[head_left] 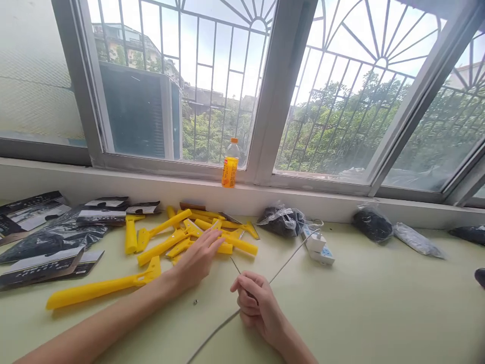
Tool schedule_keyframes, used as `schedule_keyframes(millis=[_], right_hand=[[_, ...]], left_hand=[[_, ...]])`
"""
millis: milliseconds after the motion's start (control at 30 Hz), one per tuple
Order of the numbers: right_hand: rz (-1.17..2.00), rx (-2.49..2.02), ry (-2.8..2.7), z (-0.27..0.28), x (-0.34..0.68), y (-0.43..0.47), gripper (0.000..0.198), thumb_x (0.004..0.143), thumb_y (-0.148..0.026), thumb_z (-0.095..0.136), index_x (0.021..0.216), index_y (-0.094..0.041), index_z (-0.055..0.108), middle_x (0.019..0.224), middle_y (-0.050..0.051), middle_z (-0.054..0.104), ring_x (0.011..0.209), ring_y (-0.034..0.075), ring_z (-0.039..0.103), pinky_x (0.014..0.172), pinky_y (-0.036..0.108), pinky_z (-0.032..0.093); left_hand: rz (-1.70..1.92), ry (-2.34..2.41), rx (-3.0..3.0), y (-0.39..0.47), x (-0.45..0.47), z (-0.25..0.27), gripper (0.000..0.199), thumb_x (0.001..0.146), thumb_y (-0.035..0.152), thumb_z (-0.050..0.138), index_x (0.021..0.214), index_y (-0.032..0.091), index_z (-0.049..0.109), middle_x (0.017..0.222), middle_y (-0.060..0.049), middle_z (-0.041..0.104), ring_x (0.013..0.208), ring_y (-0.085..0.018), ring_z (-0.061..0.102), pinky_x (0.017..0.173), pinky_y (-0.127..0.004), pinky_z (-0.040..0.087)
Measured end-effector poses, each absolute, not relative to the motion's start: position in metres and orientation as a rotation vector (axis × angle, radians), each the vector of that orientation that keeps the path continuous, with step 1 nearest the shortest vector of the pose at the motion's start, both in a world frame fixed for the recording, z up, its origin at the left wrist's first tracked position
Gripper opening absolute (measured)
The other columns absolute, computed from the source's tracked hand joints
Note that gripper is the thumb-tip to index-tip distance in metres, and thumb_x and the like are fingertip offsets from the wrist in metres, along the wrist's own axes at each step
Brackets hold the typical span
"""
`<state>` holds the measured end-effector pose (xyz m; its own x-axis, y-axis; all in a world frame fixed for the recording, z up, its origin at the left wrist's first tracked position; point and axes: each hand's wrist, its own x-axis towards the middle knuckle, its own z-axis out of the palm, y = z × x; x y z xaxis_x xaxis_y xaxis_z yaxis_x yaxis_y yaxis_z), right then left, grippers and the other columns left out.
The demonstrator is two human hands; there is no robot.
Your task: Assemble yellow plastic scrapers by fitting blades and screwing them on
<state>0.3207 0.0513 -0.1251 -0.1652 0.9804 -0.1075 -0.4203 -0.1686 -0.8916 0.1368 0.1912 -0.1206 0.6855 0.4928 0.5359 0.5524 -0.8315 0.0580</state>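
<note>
Right hand curls around a thin rod, its long axis pointing forward and slightly left, the near end hidden inside. Left hand, fingers extended close together, lies over yellow scrapers pointing various ways on the table.

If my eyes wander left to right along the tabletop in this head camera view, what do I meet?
Lone long yellow tool → left hand → right hand → power strip → black-filled plastic bag → pale plastic bag.

Green table, yellow scrapers, power strip
</note>
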Motion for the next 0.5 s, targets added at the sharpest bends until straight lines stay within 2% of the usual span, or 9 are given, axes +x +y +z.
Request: schedule_keyframes(millis=[133,233,333,400,500], right_hand=[[1.617,-0.805,-0.863,-0.122,0.322,0.052,0.024,0.085,-0.036,0.061,0.084,-0.012,0.067,0.052,-0.009,0.025,0.044,0.004,0.010,0.040,0.020,0.012],[1.642,-0.789,-0.829,-0.120,0.324,0.053,0.021,0.080,-0.029,0.059,0.085,-0.011,0.069,0.053,-0.008,0.028,0.044,0.003,0.011,0.041,0.020,0.013],[1.632,-0.812,-0.830,-0.121,0.324,0.052,0.018,0.079,-0.026,0.061,0.086,-0.011,0.069,0.053,-0.008,0.029,0.044,0.003,0.012,0.041,0.019,0.012],[1.622,-0.827,-0.842,-0.122,0.323,0.051,0.017,0.082,-0.027,0.063,0.086,-0.012,0.070,0.054,-0.008,0.028,0.044,0.003,0.012,0.041,0.019,0.012],[1.591,-0.861,-0.872,-0.123,0.320,0.049,0.020,0.085,-0.030,0.068,0.094,-0.012,0.072,0.056,-0.008,0.031,0.045,0.003,0.015,0.042,0.019,0.015]], left_hand=[[-0.905,-0.907,-2.767,0.139,0.096,-0.134,0.042,0.096,0.020,0.044,0.137,0.027,0.053,0.154,-0.003,0.044,0.145,-0.021,0.040,0.120,-0.043,0.042],[-0.917,-1.003,-2.758,0.114,0.075,-0.133,0.040,0.096,0.029,0.048,0.136,0.029,0.053,0.152,-0.002,0.045,0.143,-0.022,0.041,0.120,-0.043,0.041],[-0.883,-1.107,-2.811,0.101,0.069,-0.129,0.037,0.094,0.038,0.053,0.129,0.028,0.058,0.137,-0.004,0.056,0.131,-0.022,0.049,0.116,-0.043,0.040],[-0.838,-1.267,-2.824,0.096,0.070,-0.127,0.036,0.092,0.045,0.056,0.123,0.028,0.063,0.125,-0.006,0.060,0.119,-0.022,0.052,0.107,-0.043,0.044],[-0.737,-1.450,-2.827,0.089,0.071,-0.124,0.027,0.094,0.043,0.053,0.111,0.030,0.069,0.109,-0.005,0.062,0.105,-0.021,0.052,0.094,-0.039,0.042]])
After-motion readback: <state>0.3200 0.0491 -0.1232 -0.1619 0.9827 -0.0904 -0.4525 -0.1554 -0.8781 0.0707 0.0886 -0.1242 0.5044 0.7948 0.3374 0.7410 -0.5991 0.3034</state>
